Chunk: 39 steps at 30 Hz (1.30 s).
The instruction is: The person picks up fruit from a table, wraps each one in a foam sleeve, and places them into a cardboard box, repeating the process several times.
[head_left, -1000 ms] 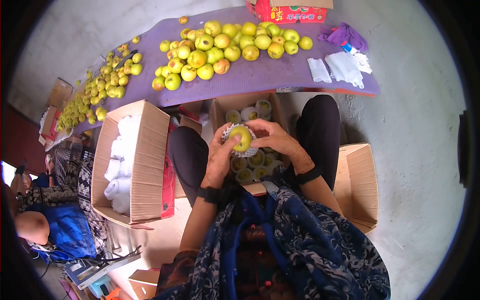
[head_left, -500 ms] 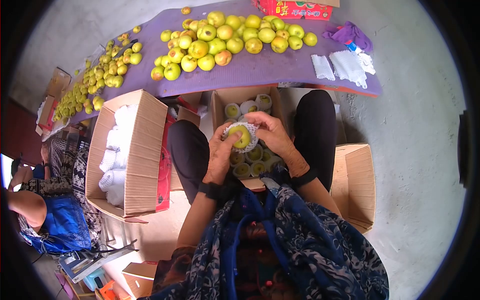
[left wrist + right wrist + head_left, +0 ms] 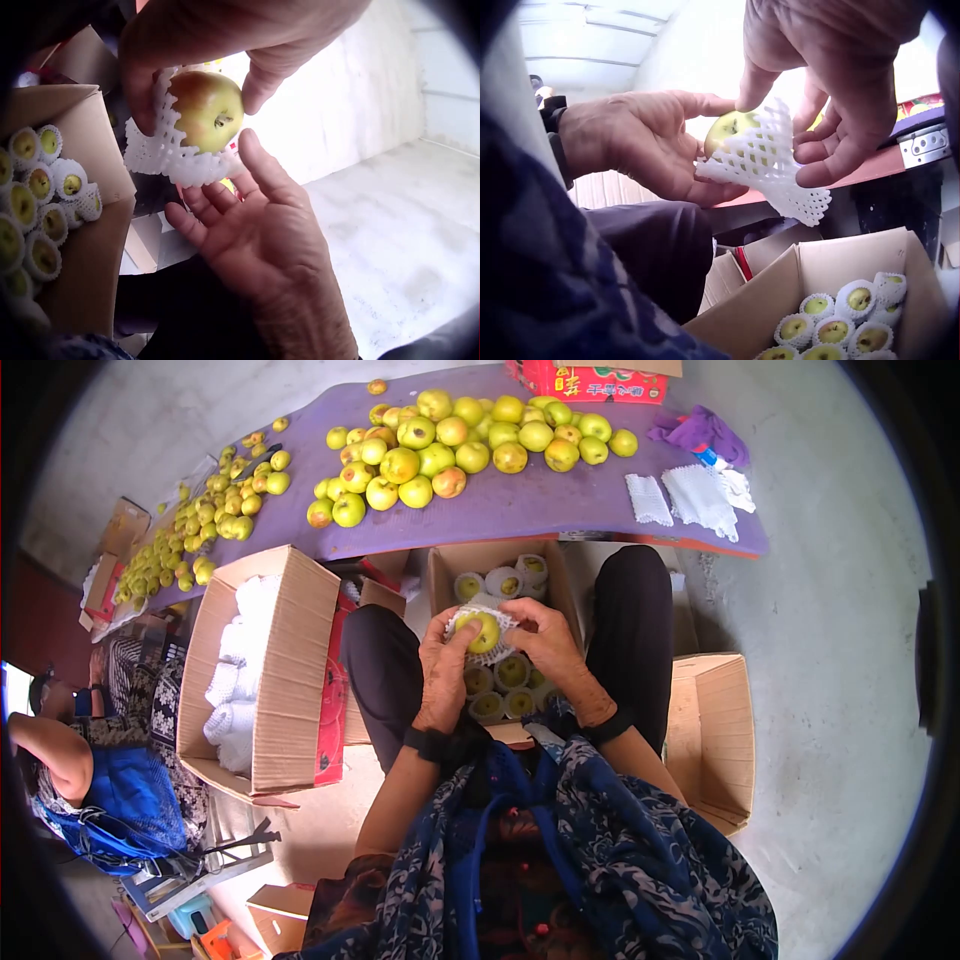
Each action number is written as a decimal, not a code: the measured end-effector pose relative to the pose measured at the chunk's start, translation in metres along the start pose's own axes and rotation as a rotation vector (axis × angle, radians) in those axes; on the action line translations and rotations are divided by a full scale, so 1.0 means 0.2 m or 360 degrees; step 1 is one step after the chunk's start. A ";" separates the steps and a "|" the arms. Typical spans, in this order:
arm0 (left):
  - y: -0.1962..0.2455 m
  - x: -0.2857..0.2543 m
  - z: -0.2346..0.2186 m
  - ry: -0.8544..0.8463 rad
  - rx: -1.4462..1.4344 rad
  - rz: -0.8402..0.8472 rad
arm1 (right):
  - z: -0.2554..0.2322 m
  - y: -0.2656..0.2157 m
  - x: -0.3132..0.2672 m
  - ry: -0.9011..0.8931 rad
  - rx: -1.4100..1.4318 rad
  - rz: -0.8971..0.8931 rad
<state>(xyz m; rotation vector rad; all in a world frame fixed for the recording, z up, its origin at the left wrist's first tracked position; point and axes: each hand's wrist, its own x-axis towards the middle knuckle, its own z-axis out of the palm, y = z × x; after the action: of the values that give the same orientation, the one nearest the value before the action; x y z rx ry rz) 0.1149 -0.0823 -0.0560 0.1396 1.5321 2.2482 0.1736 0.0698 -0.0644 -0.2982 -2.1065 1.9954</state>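
A yellow-green apple (image 3: 486, 630) sits partly inside a white foam net sleeve (image 3: 780, 169), its stem end showing. My left hand (image 3: 440, 668) grips the apple, thumb across its face in the head view. With its fingers at the net's edge, my right hand (image 3: 552, 645) pinches the sleeve from the other side; its thumb is close to the apple in the right wrist view. The loose end of the net hangs free below the fingers there. Below both hands stands a cardboard box (image 3: 761, 300) of apples in foam nets (image 3: 859, 298).
Loose apples (image 3: 435, 458) are heaped on a purple-covered table (image 3: 560, 510) ahead, beside flat foam nets (image 3: 700, 498) and a purple cloth (image 3: 705, 435). A carton of foam nets (image 3: 298, 690) stands left, another cardboard box (image 3: 725, 735) right. Another person (image 3: 120, 790) sits far left.
The right fingers have worked along the net's edge, and the net now reaches further round the apple's right side. The left hand has kept its grip on the apple.
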 end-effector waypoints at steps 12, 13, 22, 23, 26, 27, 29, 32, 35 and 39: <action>-0.05 0.01 0.02 -0.0039 0.0222 0.0024 | 0.04 -0.02 -0.01 -0.0160 0.0250 0.0025; -0.05 0.02 0.01 -0.0043 0.0203 0.0007 | 0.04 -0.01 -0.01 -0.0116 0.0295 0.0037; -0.04 0.03 0.01 -0.0004 0.0362 0.0280 | -0.01 0.04 0.01 -0.0183 0.0428 0.0257; -0.04 0.03 0.01 0.0006 0.0370 0.0320 | -0.01 0.03 0.01 -0.0178 0.0430 0.0258; -0.04 0.02 0.01 -0.0004 0.0345 0.0250 | -0.02 -0.02 -0.01 -0.0074 0.0315 0.0245; -0.03 0.02 0.00 -0.0009 0.0346 0.0244 | -0.02 -0.03 -0.01 -0.0078 0.0334 0.0230; 0.00 0.01 -0.01 0.0030 0.0417 0.0086 | -0.02 -0.03 -0.01 -0.0077 0.0352 0.0217; 0.04 -0.01 0.00 0.0221 0.0325 -0.0221 | -0.01 -0.01 0.00 -0.0080 0.0372 0.0089; -0.01 0.04 -0.07 -0.0021 0.0067 -0.0775 | 0.00 -0.02 0.01 -0.0102 0.0294 0.0060; -0.05 0.04 -0.05 -0.0264 -0.0112 -0.0868 | 0.03 0.01 0.01 -0.0064 0.0244 -0.0175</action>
<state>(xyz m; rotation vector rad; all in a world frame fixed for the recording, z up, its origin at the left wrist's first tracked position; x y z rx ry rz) 0.1069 -0.0846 -0.0699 -0.1009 1.2198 1.8037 0.1693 0.0656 -0.0669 -0.1138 -1.9337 2.0988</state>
